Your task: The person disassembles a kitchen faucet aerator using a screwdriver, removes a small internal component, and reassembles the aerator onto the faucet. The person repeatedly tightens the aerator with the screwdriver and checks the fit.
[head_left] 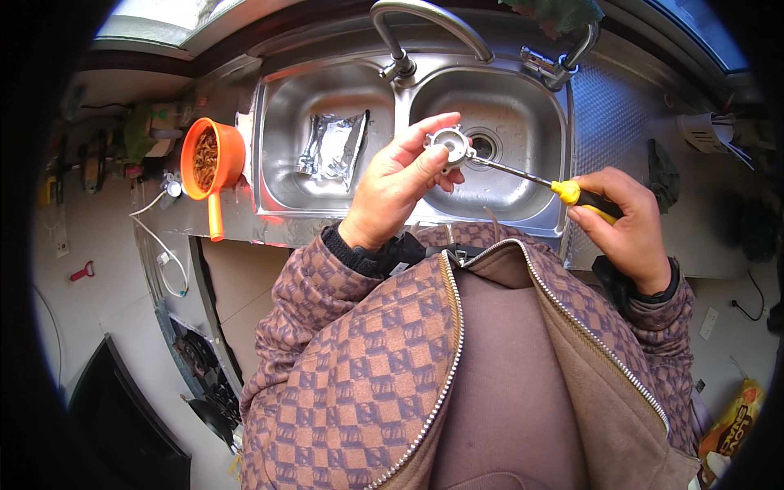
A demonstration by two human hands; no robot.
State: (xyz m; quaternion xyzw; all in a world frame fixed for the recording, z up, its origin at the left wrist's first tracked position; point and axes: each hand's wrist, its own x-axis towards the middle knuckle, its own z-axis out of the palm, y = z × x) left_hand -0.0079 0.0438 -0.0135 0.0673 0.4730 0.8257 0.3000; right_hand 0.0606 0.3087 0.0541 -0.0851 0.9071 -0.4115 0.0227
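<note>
My left hand (400, 184) holds a small round metal part (450, 145) with notched edges, pinched between thumb and fingers above the right basin. My right hand (625, 224) grips the yellow-and-black handle of a screwdriver (581, 194). Its thin metal shaft runs up and left, and its tip touches the side of the metal part. Both hands hover over the front rim of a stainless double sink (408, 102).
The left basin holds a crumpled foil bag (335, 145). The right basin has a drain hole (487, 147). A curved tap (425, 24) rises behind the sink. An orange scoop (211, 163) with brown scraps sits left of the sink. A gas hob (200, 367) lies lower left.
</note>
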